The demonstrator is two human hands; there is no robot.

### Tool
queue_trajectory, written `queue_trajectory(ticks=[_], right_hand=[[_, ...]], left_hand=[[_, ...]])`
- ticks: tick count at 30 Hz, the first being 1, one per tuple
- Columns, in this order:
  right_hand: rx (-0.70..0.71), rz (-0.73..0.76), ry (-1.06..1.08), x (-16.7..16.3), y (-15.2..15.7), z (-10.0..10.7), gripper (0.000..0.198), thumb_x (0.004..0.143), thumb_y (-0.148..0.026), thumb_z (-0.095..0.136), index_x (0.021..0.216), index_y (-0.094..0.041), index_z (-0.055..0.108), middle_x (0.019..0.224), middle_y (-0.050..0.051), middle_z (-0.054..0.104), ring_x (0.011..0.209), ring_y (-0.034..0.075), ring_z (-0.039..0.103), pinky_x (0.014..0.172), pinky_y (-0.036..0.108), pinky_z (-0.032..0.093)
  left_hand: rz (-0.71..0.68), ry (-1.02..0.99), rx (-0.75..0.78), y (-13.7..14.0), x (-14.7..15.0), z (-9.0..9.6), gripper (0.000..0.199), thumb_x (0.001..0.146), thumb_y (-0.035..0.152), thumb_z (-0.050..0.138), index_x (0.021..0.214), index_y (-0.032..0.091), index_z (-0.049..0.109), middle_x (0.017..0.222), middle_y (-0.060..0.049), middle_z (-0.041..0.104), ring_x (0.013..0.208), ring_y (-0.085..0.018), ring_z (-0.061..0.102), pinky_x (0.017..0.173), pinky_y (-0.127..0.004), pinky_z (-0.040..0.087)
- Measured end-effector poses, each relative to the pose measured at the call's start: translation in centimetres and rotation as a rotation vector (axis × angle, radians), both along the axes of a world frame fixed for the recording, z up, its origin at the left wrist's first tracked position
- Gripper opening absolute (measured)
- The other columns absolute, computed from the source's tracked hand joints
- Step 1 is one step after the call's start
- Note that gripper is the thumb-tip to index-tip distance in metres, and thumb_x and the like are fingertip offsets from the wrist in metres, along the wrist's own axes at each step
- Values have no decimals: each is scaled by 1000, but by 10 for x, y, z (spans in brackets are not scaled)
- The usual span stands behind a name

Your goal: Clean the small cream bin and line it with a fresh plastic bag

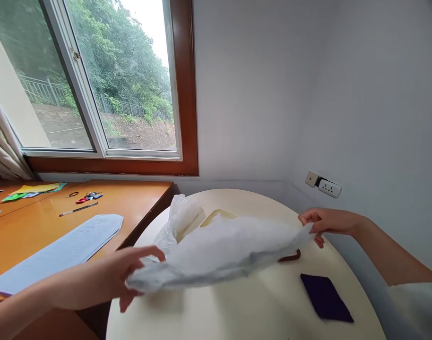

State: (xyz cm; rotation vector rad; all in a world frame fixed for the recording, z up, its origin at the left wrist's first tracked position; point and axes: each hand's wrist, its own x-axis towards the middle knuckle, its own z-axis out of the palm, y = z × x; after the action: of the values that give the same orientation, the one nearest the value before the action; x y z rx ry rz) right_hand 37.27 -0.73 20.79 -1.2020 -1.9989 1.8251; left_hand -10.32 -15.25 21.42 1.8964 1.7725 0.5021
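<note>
A thin white translucent sheet (223,245) is stretched between my two hands over the round table. Whether it is a single layer or a flat bag I cannot tell. My left hand (127,271) is closed on its near left corner, thumb below and fingers above. At the far right corner, my right hand (317,223) pinches the edge. Behind the sheet lies a crumpled clear plastic bag (177,217), with a pale yellow curved edge (219,212) beside it, mostly hidden. Part of a brown strap-like thing (292,256) shows under the sheet's right side.
A dark purple cloth-like square (325,296) lies on the cream round table (237,307). On the wooden desk (141,193) at left are papers (67,250), a pen (78,209), keys (90,196) and coloured sheets (35,190). A wall socket (329,187) is at right.
</note>
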Motion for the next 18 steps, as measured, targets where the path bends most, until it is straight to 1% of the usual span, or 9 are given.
queue_trajectory(ticks=[1, 2, 3, 4, 6, 8, 11, 15, 18], right_hand=[[0, 0, -36, -2, -3, -4, 23, 71, -34, 65, 67, -17, 50, 64, -1, 58, 57, 12, 59, 61, 27, 48], [7, -16, -60, -5, -5, -7, 22, 72, -35, 63, 70, -17, 51, 70, 1, 60, 62, 13, 61, 64, 28, 48], [18, -42, -73, -8, -6, -10, 22, 74, -37, 62, 73, -17, 51, 76, 2, 61, 67, 14, 62, 68, 29, 49], [33, -68, -79, -11, -7, -12, 23, 75, -39, 60, 75, -18, 51, 80, 3, 61, 72, 15, 62, 72, 30, 49], [82, -102, -101, -17, -7, -15, 23, 76, -40, 59, 78, -19, 51, 84, 3, 61, 79, 16, 61, 79, 31, 48], [173, -113, -162, -23, -6, -17, 21, 76, -40, 56, 79, -19, 54, 87, 4, 61, 86, 18, 59, 83, 32, 46], [315, -94, -290, -31, -3, -17, 23, 74, -36, 55, 93, -22, 57, 106, 5, 59, 104, 23, 54, 88, 32, 43], [430, -1, -426, -44, -1, -15, 63, 66, -31, 62, 126, -33, 41, 140, 2, 36, 131, 28, 29, 97, 35, 37], [501, 95, -447, -58, -4, -13, 81, 64, -34, 65, 136, -35, 28, 147, 1, 23, 133, 29, 25, 101, 38, 33]], left_hand=[[-96, 75, -177, -4, -2, 0, 44, 61, 26, 48, 103, 33, 61, 55, 7, 58, 52, -13, 54, 50, -18, 33], [-185, 183, -273, -6, -3, 2, 47, 58, 24, 53, 103, 35, 62, 65, 5, 63, 58, -15, 57, 49, -19, 31], [-257, 265, -362, -7, -4, 5, 49, 57, 23, 55, 104, 37, 62, 74, 3, 66, 62, -16, 58, 49, -20, 30], [-289, 333, -377, -6, -5, 9, 49, 57, 23, 57, 104, 37, 63, 80, 2, 67, 64, -18, 58, 49, -20, 29], [-271, 377, -293, 1, -1, 15, 41, 63, 29, 57, 103, 37, 64, 80, 0, 67, 66, -19, 58, 51, -22, 32], [-214, 326, -164, 13, 8, 18, 29, 72, 37, 51, 98, 33, 64, 78, -1, 65, 68, -19, 58, 55, -24, 37], [-219, 250, -88, 33, 25, 19, 34, 81, 50, 40, 88, 25, 62, 77, -3, 62, 66, -17, 56, 56, -25, 40], [-250, 188, 33, 55, 45, 8, 43, 84, 56, 32, 92, 22, 58, 84, -4, 61, 71, -17, 56, 61, -27, 44], [-275, 163, 110, 63, 54, -11, 50, 83, 57, 35, 120, 25, 48, 109, -8, 55, 85, -19, 58, 74, -31, 47]])
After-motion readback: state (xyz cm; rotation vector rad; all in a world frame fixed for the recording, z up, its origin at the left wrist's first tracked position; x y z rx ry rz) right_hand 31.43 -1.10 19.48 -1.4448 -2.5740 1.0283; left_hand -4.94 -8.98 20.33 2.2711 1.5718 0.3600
